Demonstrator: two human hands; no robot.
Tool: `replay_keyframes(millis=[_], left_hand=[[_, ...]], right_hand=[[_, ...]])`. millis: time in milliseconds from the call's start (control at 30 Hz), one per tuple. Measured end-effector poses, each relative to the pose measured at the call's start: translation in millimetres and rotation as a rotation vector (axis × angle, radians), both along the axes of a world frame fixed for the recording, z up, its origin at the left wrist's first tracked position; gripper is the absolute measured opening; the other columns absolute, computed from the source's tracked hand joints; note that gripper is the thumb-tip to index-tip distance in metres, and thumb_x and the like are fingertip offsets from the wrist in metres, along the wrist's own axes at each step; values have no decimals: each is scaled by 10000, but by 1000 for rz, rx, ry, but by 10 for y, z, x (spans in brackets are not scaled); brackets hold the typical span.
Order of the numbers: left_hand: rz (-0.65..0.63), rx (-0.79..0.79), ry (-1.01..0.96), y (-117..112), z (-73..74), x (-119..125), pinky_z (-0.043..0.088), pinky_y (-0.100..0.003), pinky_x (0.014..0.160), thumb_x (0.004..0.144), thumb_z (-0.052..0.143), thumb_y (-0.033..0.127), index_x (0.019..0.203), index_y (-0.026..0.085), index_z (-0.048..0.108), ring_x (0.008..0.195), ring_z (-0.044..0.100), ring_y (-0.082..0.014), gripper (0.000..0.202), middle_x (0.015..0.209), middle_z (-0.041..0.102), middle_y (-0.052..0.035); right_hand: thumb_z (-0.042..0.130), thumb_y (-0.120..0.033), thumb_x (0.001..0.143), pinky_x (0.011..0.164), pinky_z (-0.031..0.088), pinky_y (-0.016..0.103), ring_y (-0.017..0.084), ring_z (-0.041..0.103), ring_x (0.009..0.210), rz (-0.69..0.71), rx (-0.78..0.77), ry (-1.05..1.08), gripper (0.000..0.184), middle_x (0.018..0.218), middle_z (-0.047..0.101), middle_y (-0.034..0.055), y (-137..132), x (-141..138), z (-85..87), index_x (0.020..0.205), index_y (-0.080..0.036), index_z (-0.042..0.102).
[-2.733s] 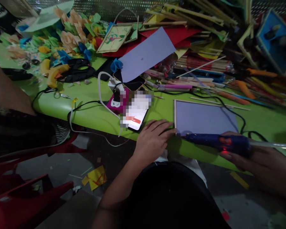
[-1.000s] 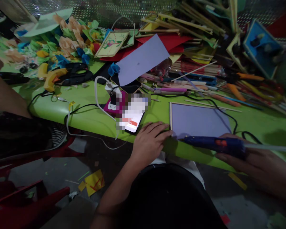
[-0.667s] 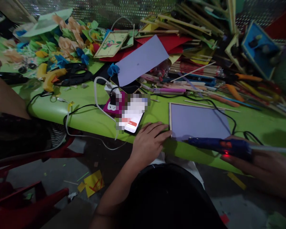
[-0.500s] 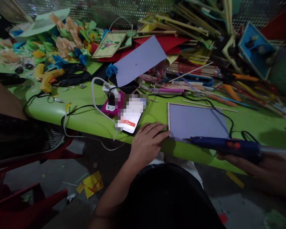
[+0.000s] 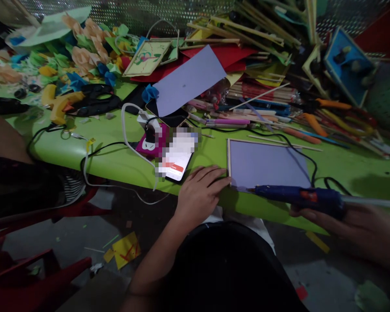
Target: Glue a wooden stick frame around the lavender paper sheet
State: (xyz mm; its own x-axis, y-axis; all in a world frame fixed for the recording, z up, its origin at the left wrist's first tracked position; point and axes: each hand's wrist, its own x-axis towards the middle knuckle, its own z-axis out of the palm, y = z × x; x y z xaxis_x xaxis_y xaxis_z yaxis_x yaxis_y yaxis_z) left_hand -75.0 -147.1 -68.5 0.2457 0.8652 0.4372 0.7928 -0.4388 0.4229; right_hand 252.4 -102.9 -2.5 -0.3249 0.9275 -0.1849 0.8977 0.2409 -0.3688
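A lavender paper panel (image 5: 266, 164) edged with thin wooden sticks lies on the green table (image 5: 117, 156). My left hand (image 5: 199, 193) rests flat beside the panel's near left corner, fingers stretched out and touching its edge. My right hand (image 5: 354, 227) is wrapped round a blue glue gun (image 5: 302, 197). The gun lies level, its nozzle pointing left at the panel's near edge. A clear glue stick (image 5: 373, 202) juts out of the gun's back.
A phone (image 5: 177, 156) and a pink charger with cables lie left of my left hand. A yellow glue gun (image 5: 60, 104), black scissors (image 5: 97, 97), paper flowers, coloured sheets and sticks crowd the table's back. Another person's arm (image 5: 3, 138) is at left. A red chair (image 5: 35, 268) stands below.
The glue gun's nozzle has stayed along the panel's near edge, shifting only slightly. My left hand has kept its place at the corner. The view has drifted a little.
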Motion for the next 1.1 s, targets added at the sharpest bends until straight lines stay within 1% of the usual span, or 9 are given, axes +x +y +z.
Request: replay_keyframes(millis=[133, 300, 433, 700, 800, 867, 933, 1033, 1100], left_hand=[[1, -4, 9, 0, -11, 2, 477, -409, 1140, 841, 605, 37, 1280, 271, 670, 1317, 608, -197, 501, 1354, 705, -10], [5, 22, -2, 0, -18, 8, 493, -410, 1121, 846, 584, 35, 1274, 272, 669, 1304, 614, -187, 496, 1346, 709, 5], [4, 20, 2, 8, -12, 8, 492, -412, 1122, 861, 580, 45, 1269, 269, 671, 1307, 612, -188, 474, 1344, 710, 4], [5, 21, -12, 4, -6, 7, 493, -414, 1118, 845, 585, 30, 1273, 267, 669, 1300, 614, -191, 496, 1342, 711, 4], [4, 20, -15, 5, -5, 5, 491, -413, 1118, 845, 586, 31, 1274, 266, 669, 1297, 616, -192, 496, 1336, 713, 8], [5, 16, -11, 6, -3, 4, 491, -415, 1117, 851, 580, 33, 1273, 270, 671, 1297, 617, -194, 492, 1336, 714, 7], [6, 16, -9, 7, -2, 5, 489, -414, 1118, 859, 575, 36, 1272, 273, 672, 1300, 616, -194, 486, 1339, 713, 7], [-2, 19, -6, 6, -7, 6, 481, -411, 1126, 851, 580, 30, 1276, 265, 671, 1308, 611, -197, 494, 1342, 712, 0], [-2, 13, -5, 5, -10, 7, 477, -407, 1130, 835, 591, 19, 1280, 264, 671, 1309, 610, -198, 514, 1344, 711, -5]], right_hand=[[502, -705, 852, 531, 567, 357, 259, 691, 588, 32, -161, -14, 518, 626, 721, 22, 73, 13, 0, 694, -304, 791], [407, -624, 917, 671, 601, 437, 304, 721, 736, 96, -63, -1, 520, 805, 772, 97, 14, -117, 145, 703, -319, 769], [358, -587, 923, 640, 591, 447, 306, 701, 706, 163, -27, -16, 539, 767, 742, 113, -25, -120, 207, 624, -325, 723], [409, -560, 933, 628, 610, 422, 298, 716, 692, 187, 13, -78, 516, 752, 750, 107, 57, 27, -2, 633, -330, 760], [413, -555, 931, 644, 618, 423, 301, 726, 715, 203, 29, -84, 493, 808, 772, 95, 79, 62, -57, 689, -338, 783], [414, -553, 928, 672, 624, 418, 296, 732, 740, 212, 30, -66, 484, 845, 783, 78, 79, 97, -65, 695, -348, 785], [419, -546, 925, 675, 625, 410, 288, 731, 737, 191, 18, -45, 477, 814, 775, 63, 70, 133, -55, 682, -352, 781], [436, -524, 925, 669, 624, 411, 285, 726, 723, 159, -11, -37, 434, 742, 745, 51, 57, 166, -30, 751, -358, 798], [454, -528, 923, 682, 626, 409, 283, 727, 741, 159, -17, -41, 416, 770, 753, 53, 59, 174, -28, 752, -358, 793]])
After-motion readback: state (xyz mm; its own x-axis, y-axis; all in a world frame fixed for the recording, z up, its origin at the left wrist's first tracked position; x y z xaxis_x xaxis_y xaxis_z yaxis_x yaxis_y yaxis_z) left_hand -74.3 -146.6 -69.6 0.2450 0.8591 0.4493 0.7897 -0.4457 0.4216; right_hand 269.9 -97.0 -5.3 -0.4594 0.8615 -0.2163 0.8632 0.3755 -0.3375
